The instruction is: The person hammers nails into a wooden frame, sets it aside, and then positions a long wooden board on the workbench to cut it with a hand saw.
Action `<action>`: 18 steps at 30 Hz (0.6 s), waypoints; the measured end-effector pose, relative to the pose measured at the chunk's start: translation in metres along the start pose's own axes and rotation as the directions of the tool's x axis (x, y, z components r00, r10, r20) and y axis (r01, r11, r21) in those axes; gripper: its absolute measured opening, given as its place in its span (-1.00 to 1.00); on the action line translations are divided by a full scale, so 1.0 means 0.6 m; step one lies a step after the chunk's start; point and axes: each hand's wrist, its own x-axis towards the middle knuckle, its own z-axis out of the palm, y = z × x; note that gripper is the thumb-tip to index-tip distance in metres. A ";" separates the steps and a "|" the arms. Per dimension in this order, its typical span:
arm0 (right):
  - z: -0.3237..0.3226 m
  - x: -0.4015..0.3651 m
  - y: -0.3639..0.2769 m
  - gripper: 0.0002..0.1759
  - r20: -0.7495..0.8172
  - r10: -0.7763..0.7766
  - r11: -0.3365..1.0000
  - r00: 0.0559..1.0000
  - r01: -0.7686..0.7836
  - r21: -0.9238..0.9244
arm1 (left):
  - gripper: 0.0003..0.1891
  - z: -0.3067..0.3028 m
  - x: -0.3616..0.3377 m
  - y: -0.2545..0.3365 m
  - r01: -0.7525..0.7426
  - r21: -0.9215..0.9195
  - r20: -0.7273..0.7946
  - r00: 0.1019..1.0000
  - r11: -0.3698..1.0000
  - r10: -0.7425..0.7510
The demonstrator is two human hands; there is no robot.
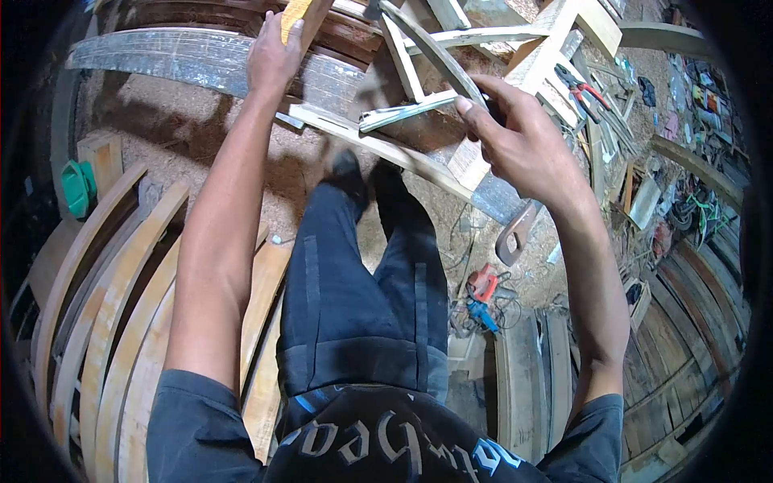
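Sawdust-strewn floor [278,181] lies below a pale rail [386,149], which slants down from left to right in front of the person's legs. Left of the rail, several curved boards [133,282] lie side by side, with a green object [78,189] near their upper ends. Beyond the rail's left end, a broad grey board [177,58] stretches out to the left.

Above that same end, the left hand [274,52] is closed around a piece of wood [309,24] with a yellow-orange face. Above the rail's right half, the right hand [523,137] has a thin strip [435,50] in a narrow grip between thumb and fingers; the strip runs up and to the left. A pale stick [407,111] reaches from just above the rail to beside the right thumb; whether they touch, I cannot tell.

At the rail's right end is a saw [515,233], its handle pointing toward the person. Lower down, nearer the person, sits a red and blue tool [483,296]. Red-handled pliers [586,92] lie to the rail's upper right, among wood scraps.
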 end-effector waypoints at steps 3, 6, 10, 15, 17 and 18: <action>0.002 -0.017 0.013 -0.59 0.004 -0.028 0.999 1.000 0.028 0.018 | -0.43 0.000 -0.001 0.003 0.014 0.007 -0.018 1.000 1.000 -0.014; 0.014 -0.031 0.019 -0.61 0.044 -0.008 1.000 0.999 0.008 0.019 | -0.42 -0.004 -0.001 0.013 0.054 0.014 0.000 0.999 0.998 -0.054; 0.023 -0.043 0.006 -0.58 0.112 0.192 0.958 0.975 -0.211 0.195 | -0.45 -0.008 -0.007 0.023 0.031 -0.002 -0.053 0.998 1.000 -0.031; -0.006 -0.017 -0.015 -0.58 0.239 0.259 0.952 0.936 -0.289 0.099 | -0.34 -0.008 -0.010 0.034 0.065 0.190 -0.032 0.998 0.980 -0.060; -0.023 -0.004 -0.026 -0.58 0.273 0.304 0.941 0.912 -0.332 0.061 | -0.34 0.005 -0.010 0.032 0.064 0.231 -0.088 0.995 0.971 -0.044; -0.026 0.001 -0.023 -0.58 0.264 0.273 0.956 0.925 -0.292 0.035 | -0.33 0.014 -0.011 0.030 0.053 0.282 -0.138 0.990 0.958 -0.015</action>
